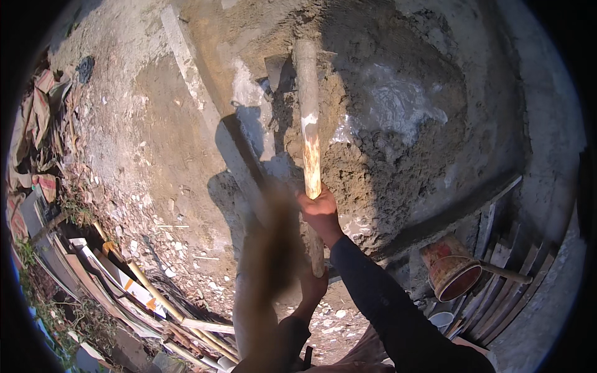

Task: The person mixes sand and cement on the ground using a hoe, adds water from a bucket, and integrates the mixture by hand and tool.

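Observation:
A long wooden handle [311,130] runs away from me over a heap of wet grey-brown mortar [354,168]. Dark metal, apparently a hoe blade [281,69], shows beside its far end, partly sunk in the mix, so I cannot fully make out the tool's head. My right hand [320,214] is wrapped round the handle about midway along. Close to the near end, my left hand [314,287] grips the same handle, its fingers partly hidden. A blurred brown shape [277,248] close to the camera covers part of the left side.
A long pale plank [189,65] lies left of the mortar. To the right are a stained bucket [457,273] on its side, a dark board [457,211] and stacked boards [504,292]. Scrap wood and poles [149,286] lie at lower left, with crumpled sacks [40,118] above.

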Demonstrator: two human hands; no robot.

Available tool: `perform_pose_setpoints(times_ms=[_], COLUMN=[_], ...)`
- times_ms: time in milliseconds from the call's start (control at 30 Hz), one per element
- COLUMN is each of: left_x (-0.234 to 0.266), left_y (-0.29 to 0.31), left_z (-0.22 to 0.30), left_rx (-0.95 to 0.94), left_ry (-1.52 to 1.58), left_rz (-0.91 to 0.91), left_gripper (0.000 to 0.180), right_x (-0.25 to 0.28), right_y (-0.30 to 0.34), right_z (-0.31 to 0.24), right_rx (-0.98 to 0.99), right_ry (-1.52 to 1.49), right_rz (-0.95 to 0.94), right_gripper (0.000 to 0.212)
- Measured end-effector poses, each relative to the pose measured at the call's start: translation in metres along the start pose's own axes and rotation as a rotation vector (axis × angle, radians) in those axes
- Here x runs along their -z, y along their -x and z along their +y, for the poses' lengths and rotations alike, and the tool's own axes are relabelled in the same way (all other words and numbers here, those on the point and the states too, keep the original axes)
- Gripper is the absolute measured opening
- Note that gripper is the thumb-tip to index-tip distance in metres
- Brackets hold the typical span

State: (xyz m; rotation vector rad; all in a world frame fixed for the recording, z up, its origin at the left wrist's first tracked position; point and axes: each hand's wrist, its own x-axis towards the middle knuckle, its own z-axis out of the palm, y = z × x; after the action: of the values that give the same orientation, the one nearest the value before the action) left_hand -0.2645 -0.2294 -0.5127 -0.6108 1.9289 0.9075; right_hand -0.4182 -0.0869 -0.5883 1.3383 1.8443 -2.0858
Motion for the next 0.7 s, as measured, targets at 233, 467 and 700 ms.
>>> perform_pose_setpoints(times_ms=[233, 467, 700], left_x=[-0.065, -0.064, -0.179], left_y=[-0.028, 0.126, -0.017], left_z=[0.062, -0.078, 0.062], left_rx=[-0.030, -0.084, -0.615], left_ry=[0.154, -0.316, 0.008], left_rz=[-0.076, -0.183, -0.165], left_gripper=[0.025, 0.041, 0.028], right_x=[0.074, 0.131, 0.216], right_y=[-0.129, 0.106, 0.021], right_z=[-0.067, -0.015, -0.136], right_rx=[-0.030, -0.310, 0.201], right_ry=[0.338, -0.031, 0.099], right_rz=[0.095, 0.063, 0.283], right_gripper=[0.044, 0.036, 0.033])
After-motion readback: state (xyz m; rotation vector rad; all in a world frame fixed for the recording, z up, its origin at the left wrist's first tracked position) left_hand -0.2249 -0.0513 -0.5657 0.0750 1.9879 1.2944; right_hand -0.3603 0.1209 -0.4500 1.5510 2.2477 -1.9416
